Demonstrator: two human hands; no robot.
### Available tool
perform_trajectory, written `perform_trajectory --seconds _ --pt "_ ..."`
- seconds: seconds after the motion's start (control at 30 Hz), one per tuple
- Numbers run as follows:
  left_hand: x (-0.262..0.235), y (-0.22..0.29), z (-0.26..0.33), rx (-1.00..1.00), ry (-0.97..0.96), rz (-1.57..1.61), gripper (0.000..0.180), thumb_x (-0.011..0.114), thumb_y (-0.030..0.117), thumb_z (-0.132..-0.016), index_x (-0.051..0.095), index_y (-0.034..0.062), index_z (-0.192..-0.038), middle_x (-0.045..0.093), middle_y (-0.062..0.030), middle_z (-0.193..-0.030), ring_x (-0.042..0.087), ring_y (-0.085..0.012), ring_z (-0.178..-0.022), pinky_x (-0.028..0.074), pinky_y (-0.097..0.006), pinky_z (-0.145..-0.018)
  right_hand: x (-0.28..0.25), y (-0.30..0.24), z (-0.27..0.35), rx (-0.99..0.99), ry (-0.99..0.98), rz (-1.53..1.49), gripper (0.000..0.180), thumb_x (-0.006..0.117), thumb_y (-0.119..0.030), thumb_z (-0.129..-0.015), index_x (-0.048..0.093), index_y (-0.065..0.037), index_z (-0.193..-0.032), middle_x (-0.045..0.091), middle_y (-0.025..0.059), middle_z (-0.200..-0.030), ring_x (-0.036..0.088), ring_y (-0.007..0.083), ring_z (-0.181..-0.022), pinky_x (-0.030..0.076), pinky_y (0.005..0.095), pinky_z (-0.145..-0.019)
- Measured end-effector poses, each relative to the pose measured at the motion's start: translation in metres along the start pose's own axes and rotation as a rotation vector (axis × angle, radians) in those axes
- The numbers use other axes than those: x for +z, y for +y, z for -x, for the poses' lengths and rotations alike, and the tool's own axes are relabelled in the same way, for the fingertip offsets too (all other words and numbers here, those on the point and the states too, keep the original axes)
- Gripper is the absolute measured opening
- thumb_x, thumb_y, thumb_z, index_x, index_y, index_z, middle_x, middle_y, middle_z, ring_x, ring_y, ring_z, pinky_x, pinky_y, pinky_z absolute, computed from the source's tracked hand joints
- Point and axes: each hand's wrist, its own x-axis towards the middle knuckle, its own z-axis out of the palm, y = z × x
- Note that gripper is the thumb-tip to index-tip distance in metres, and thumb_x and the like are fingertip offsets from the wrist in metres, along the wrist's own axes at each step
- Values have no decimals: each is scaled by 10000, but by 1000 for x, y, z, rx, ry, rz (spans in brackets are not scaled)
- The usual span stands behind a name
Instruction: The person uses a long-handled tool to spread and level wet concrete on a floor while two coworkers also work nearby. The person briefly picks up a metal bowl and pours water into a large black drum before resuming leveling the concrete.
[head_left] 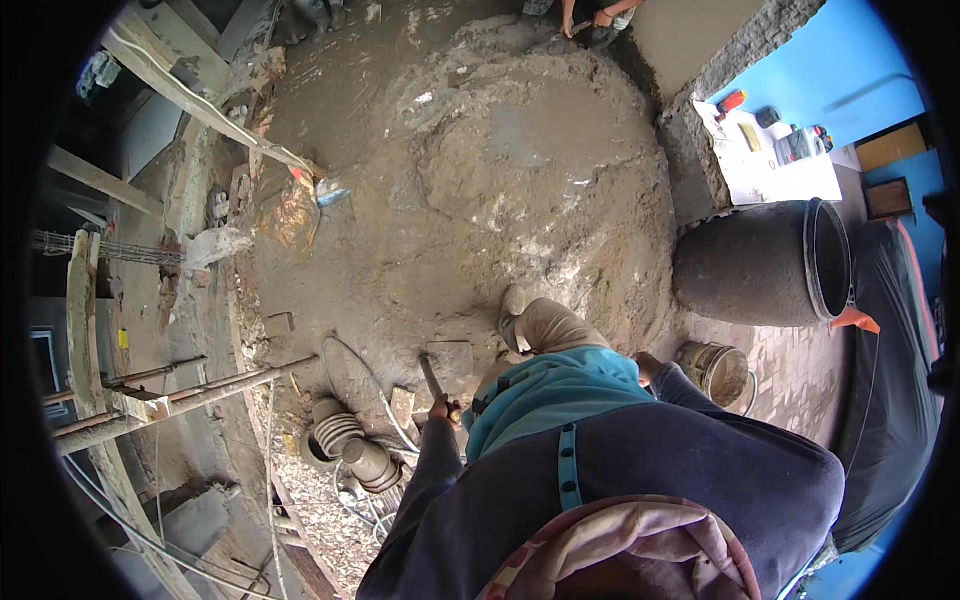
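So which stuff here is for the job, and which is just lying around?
Probably for the job:
the tool gripped in the left hand
the wet grey mix spread in front of the person

Probably just lying around:
the crumpled bag
the big dark barrel
the clear container

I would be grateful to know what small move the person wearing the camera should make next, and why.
Probably bring the right hand across to the tool for a second grip: the left hand alone holds it, the right hand is away from it at the far edge of the teal shirt, and the wet-looking mix spreads out in front.
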Motion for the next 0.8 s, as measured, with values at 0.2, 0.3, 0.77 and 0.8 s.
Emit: perform_trajectory --seconds 0.2,0.3,0.77,0.8 --pt "12 11 5 -127 52 23 215 704 295 -956 543 158 -921 550 -46 -678 542 -218 -527 478 -358 -447 -57 -96 -42 -160 186 -39 239 583 -264 -1014 645 -42 -1080 707 134 -874 662 214 -620 525 373 -520" --pt "19 37 13 -69 -48 61 186 662 260 -963 506 166 -998 537 -40 -651 527 -207 -511 463 -369 -432 -89 -161 -53 -104 43 -232 178 559 -240 -1037 553 -87 -1129 626 92 -795 596 167 -573 475 331 -475" --pt "165 206 19 19 -248 368 237 536 284 -1020 577 136 -839 620 -11 -674 632 -194 -615 538 -350 -560 -43 -454 -42 -511 134 698 464 522 -400 -992 583 -59 -1302 667 236 -1244 601 420 -1210 459 498 -1028" --pt "188 212 11 48 -177 367 227 536 284 -1016 572 144 -841 616 -6 -670 626 -187 -604 528 -344 -554 -17 -483 -48 -586 91 703 463 510 -410 -997 586 -62 -1293 662 228 -1256 612 421 -1192 467 503 -1022"
